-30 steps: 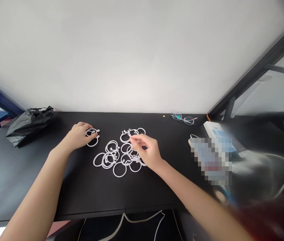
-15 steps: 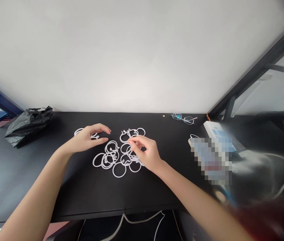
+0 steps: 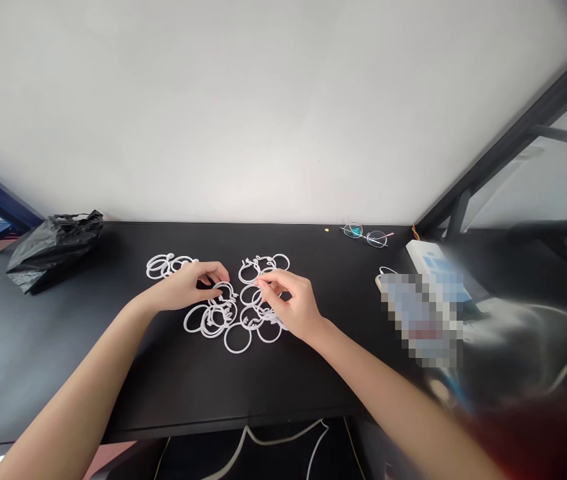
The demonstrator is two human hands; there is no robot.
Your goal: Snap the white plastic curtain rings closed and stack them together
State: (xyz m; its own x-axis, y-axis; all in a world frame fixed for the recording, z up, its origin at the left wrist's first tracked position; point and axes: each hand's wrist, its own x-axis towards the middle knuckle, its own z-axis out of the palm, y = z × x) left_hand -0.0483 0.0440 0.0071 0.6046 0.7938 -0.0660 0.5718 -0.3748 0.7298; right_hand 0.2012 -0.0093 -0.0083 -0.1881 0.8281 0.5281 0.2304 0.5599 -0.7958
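Observation:
Several white rings with small clasp-like tabs lie in a loose heap on the black desk. My left hand hovers at the heap's left side. Its thumb and fingers are apart, tips close to a white ring; whether they touch it I cannot tell. My right hand is at the right side, thumb and forefinger pinched at the edge of another white ring. Its palm and fingers hide part of the heap. A smaller group of white rings lies behind my left wrist.
A crumpled black plastic bag sits at the desk's left end. Glasses lie near the wall. At the right are a phone, partly blurred out, a white box and a blurred clear bag. White cables hang below the front edge.
My left hand has moved right and slightly nearer me, from beside the smaller group to the heap, uncovering that group. My right hand keeps its pinch in nearly the same place.

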